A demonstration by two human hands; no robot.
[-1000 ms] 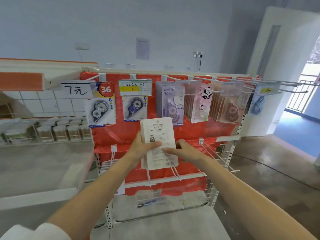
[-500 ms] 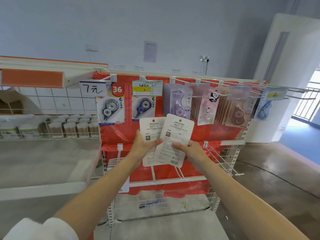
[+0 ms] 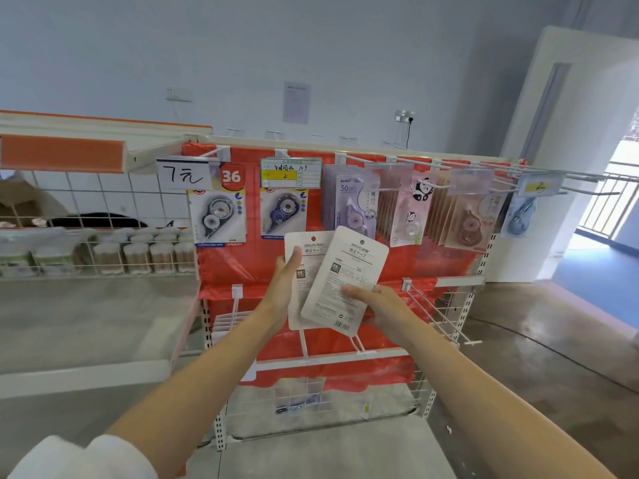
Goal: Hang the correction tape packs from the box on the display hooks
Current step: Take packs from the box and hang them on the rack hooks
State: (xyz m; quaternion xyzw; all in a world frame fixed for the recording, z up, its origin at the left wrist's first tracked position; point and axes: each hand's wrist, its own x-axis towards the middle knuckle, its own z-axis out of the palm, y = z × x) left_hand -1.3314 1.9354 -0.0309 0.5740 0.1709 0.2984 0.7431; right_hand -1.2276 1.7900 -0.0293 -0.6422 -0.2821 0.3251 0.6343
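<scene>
- While two white correction tape packs are held up in front of a red display rack (image 3: 397, 267), the tilted pack (image 3: 342, 281) is pinched at its lower right edge by the right hand (image 3: 383, 305), thumb on the printed back and fingers curled behind.
- The upright pack (image 3: 304, 267) is gripped along its left edge by the left hand (image 3: 285, 288), the thumb pressed on its face; it is partly covered by the tilted pack, which overlaps it on the right.
- Both packs are shown back side out, each with a small round hanging hole near the top edge; neither is seen on a hook.
- The upper row of hooks (image 3: 415, 164) is seen loaded with hanging goods: a grey tape pack (image 3: 217, 216) under a handwritten price tag (image 3: 183, 174), a blue tape pack (image 3: 284, 212) under a yellow-striped label (image 3: 290, 172), then purple packs (image 3: 351, 205), panda packs (image 3: 409, 216) and brown packs (image 3: 466, 219).
- Bare white hooks (image 3: 439, 312) are seen jutting from the lower rail, just below and to the right of the hands.
- A wire basket (image 3: 103, 264) of small jars is visible on the shelf to the left.
- A white sleeve (image 3: 83, 458) is seen at the lower left corner.
</scene>
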